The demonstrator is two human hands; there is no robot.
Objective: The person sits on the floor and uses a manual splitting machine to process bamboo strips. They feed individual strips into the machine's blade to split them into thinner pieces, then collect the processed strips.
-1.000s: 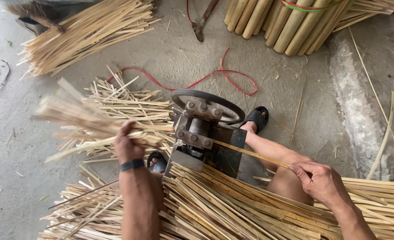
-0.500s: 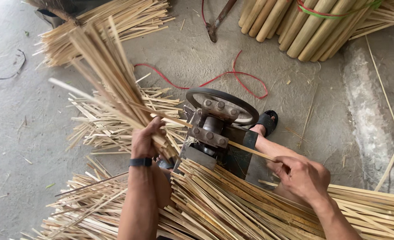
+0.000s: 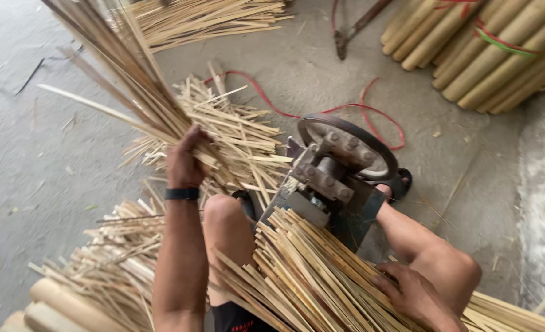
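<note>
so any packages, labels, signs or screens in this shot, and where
No packages, signs or screens show.
Shorts: bottom edge, black, with small red print too blurred to make out.
Wristband: plain black band on the left hand, no display visible.
Pole bundle: top right, tan round poles tied with green and red bands, no tag.

Left hand point(image 3: 185, 161) clamped round a raised bundle of bamboo strips point(image 3: 122, 71), right hand point(image 3: 415, 295) flat on the strip stack point(image 3: 312, 276) across the lap — metal splitting machine point(image 3: 334, 178) with wheel between the knees, red cord point(image 3: 321, 110) behind, bamboo poles point(image 3: 487, 49) top right.
</note>
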